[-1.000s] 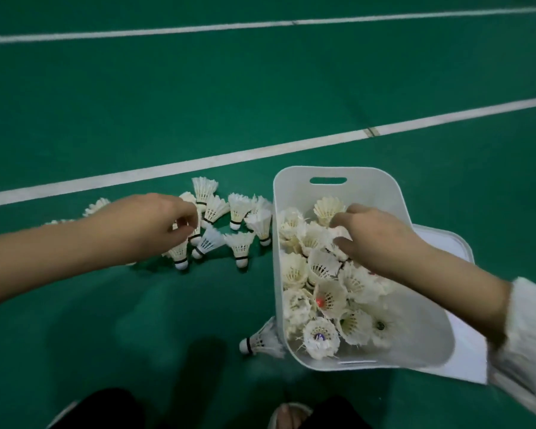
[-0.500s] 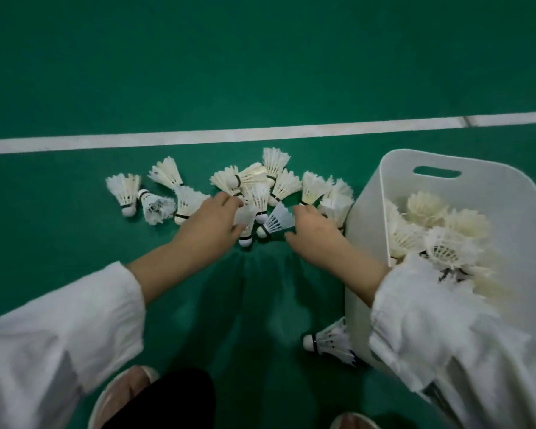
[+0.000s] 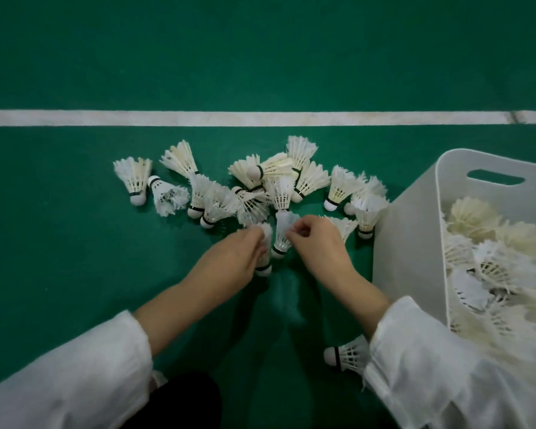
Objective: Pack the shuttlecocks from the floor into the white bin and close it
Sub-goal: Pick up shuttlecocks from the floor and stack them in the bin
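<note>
shuttlecocks [image 3: 279, 187]: gathering step in hand, white bin [image 3: 415, 227] part filled.
your left hand [image 3: 229, 258] curls its fingers round a first shuttlecock [image 3: 265, 239]; your right hand [image 3: 319, 243] pinches the feather skirt of a second shuttlecock [image 3: 283, 227], both at the near edge of the pile on the floor [image 3: 75, 274], left of the bin. next, lift both clear of the tangle and carry them over the bin wall. the feathers look white and frayed, corks black-banded; a stray shuttlecock [image 3: 347, 356] lies by the bin's near corner.
</note>
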Tool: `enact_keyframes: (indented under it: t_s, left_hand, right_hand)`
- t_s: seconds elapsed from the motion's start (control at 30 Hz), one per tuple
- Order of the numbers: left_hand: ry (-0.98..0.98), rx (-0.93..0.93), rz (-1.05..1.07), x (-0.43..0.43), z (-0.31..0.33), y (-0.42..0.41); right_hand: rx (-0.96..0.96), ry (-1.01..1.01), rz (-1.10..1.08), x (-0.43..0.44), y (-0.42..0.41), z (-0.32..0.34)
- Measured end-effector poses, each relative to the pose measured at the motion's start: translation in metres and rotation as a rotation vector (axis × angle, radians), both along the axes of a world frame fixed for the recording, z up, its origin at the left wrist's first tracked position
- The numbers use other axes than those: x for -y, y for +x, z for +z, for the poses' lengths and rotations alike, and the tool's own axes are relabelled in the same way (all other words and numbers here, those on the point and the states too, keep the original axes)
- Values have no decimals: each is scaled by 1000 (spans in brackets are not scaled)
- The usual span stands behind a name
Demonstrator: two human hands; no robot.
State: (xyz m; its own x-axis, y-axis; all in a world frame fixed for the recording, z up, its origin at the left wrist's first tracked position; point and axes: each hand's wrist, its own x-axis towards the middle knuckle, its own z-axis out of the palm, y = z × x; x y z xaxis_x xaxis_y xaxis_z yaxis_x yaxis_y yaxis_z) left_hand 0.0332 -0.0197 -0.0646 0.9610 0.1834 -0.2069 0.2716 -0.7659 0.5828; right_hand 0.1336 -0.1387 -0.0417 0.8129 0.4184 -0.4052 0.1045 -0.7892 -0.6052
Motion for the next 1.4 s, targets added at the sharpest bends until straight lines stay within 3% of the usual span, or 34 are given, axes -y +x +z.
enact_keyframes:
  t_s: [0.2, 0.4, 0.67, 0.87, 1.13, 1.4]
  left_hand:
    - [250, -64, 175, -34, 17, -45]
    - [517, -139, 109, -60, 12, -12]
    - [575, -161, 13, -69, -1, -9]
    - [493, -155, 21, -61, 12, -45]
    - [494, -65, -103, -47, 98, -1]
    - [553, 95, -313, 32, 200, 77]
  right_hand:
    - [121, 83, 129, 0, -16, 16]
    - [149, 79, 171, -8, -21, 21]
    - [130, 18, 220, -10, -25, 22]
    - [132, 35, 254, -4, -25, 31]
    - [203, 33, 438, 31, 2, 98]
    - [337, 78, 249, 140, 37, 185]
